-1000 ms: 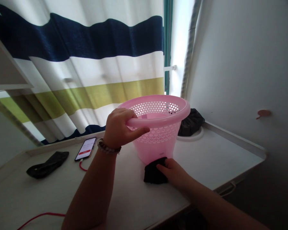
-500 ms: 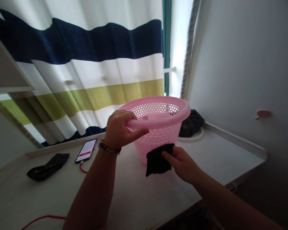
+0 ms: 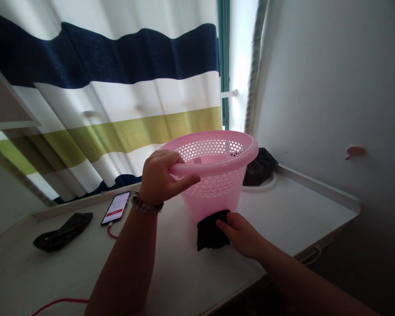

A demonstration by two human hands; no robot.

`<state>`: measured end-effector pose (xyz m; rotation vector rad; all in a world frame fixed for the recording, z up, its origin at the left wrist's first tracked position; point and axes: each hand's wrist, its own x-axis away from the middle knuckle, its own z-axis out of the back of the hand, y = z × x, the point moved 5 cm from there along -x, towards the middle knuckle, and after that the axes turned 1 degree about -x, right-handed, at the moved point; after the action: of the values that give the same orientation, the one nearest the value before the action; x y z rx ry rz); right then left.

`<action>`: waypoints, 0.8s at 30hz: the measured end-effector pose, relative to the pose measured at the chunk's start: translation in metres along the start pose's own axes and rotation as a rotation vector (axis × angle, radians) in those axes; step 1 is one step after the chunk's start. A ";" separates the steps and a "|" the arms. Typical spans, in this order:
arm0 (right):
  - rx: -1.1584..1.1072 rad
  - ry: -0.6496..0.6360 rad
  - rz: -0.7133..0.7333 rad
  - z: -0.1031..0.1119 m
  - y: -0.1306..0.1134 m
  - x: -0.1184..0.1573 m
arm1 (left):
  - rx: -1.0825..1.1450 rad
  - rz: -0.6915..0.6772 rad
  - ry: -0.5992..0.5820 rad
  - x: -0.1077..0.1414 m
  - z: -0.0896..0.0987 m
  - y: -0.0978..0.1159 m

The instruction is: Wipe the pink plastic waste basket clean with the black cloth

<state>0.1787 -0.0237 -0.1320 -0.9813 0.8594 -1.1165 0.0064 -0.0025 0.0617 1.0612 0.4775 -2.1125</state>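
A pink plastic basket [image 3: 213, 208] with a perforated upper wall stands tilted on the white desk. My left hand [image 3: 161, 176] grips its rim at the near left, fingers over the edge and thumb along the outside. Low in front of the basket, my right hand [image 3: 242, 232] pinches a black cloth [image 3: 212, 232] between thumb and fingers. The cloth overlaps the basket's lower wall in this view; whether it touches the wall is unclear.
A phone [image 3: 117, 206] on a red cable lies left of my left forearm, with a black pouch-like item [image 3: 64, 231] farther left. Behind the basket at right is a black bag [image 3: 261, 166] on a white round base. A striped curtain [image 3: 134, 96] hangs behind the desk [image 3: 184, 272].
My right hand has moved down and slightly left with the black cloth, toward the basket's foot. My left hand keeps its grip on the rim. The view has shifted slightly.
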 end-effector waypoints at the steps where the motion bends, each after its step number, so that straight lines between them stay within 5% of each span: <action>1: -0.031 0.007 0.025 0.005 -0.009 0.001 | -0.001 -0.001 -0.003 0.000 0.000 0.000; 6: -0.161 -0.018 0.082 0.018 -0.029 0.001 | -0.011 0.001 -0.006 0.000 -0.001 0.000; 15: 0.045 -0.092 -0.096 0.000 0.030 -0.008 | -0.025 0.011 -0.005 0.000 -0.002 0.000; 24: 0.192 0.002 0.030 0.009 -0.001 0.000 | -0.021 0.005 0.005 0.000 -0.002 0.000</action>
<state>0.1868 -0.0225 -0.1277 -0.8065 0.7510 -1.1516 0.0073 -0.0008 0.0606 1.0545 0.4977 -2.0965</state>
